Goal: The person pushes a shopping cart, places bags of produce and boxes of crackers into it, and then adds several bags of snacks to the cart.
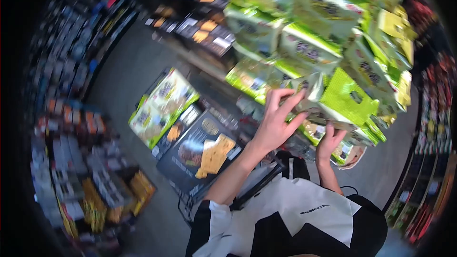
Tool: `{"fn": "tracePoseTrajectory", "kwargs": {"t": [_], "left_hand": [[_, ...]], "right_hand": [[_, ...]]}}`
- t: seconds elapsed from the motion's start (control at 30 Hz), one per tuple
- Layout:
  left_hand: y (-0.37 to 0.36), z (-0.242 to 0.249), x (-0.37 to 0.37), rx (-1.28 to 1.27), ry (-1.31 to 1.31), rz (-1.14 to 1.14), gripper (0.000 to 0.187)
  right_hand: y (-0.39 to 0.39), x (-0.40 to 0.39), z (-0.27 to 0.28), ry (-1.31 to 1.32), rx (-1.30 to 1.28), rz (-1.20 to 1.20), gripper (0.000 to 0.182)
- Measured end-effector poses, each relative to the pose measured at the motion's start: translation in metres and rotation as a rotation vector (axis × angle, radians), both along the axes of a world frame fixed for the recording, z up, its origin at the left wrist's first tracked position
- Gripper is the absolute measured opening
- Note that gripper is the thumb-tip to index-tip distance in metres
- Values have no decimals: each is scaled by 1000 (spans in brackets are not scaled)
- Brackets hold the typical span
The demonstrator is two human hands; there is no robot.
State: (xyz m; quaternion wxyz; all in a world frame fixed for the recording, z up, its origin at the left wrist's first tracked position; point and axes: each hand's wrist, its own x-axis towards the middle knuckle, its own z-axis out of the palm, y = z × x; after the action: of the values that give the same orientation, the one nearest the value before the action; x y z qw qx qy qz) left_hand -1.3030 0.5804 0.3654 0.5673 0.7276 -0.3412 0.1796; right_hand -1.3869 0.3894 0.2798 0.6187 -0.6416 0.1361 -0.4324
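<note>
A pale green and white bag with a bright green top is between my hands at the front of a stacked display. My left hand reaches to the bag's left side, its fingers curved and the thumb apart from them. Under the bag's near edge is my right hand, with fingertips partly hidden by the bag. Similar green bags stand in rows just beyond. Below my hands, more green packets lie in the lower part of the display.
To the left, a dark box with cracker pictures and a green-white bag sit low near my left forearm. Dark boxes fill the display's left part. Stocked shelves stand at far left and far right, across grey floor.
</note>
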Motion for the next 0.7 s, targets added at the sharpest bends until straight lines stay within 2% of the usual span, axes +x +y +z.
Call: {"fn": "tracePoseTrajectory", "kwargs": {"t": [0.07, 0.17, 0.27, 0.33, 0.53, 0.6, 0.67, 0.7], "left_hand": [[17, -11, -1, -31, 17, 42, 60], [47, -23, -6, -66, 41, 108, 62], [84, -22, -12, -150, 93, 221, 59], [109, -21, -17, -135, 117, 324, 64], [183, -20, -33, -267, 235, 574, 65], [203, -24, -35, -392, 177, 634, 55], [220, -16, -36, -496, 225, 676, 48], [229, -18, -33, -507, 203, 707, 46]], "right_hand": [[6, 16, -2, -22, -65, 48, 46], [33, 43, 10, -83, 19, 226, 47], [66, 68, 20, -50, -8, 366, 47], [90, 82, 31, -26, -51, 476, 40], [173, 125, 57, -68, -120, 781, 49], [206, 137, 73, -135, -178, 875, 54], [237, 150, 83, -160, -214, 900, 61], [248, 158, 84, -131, -229, 947, 69]]}}
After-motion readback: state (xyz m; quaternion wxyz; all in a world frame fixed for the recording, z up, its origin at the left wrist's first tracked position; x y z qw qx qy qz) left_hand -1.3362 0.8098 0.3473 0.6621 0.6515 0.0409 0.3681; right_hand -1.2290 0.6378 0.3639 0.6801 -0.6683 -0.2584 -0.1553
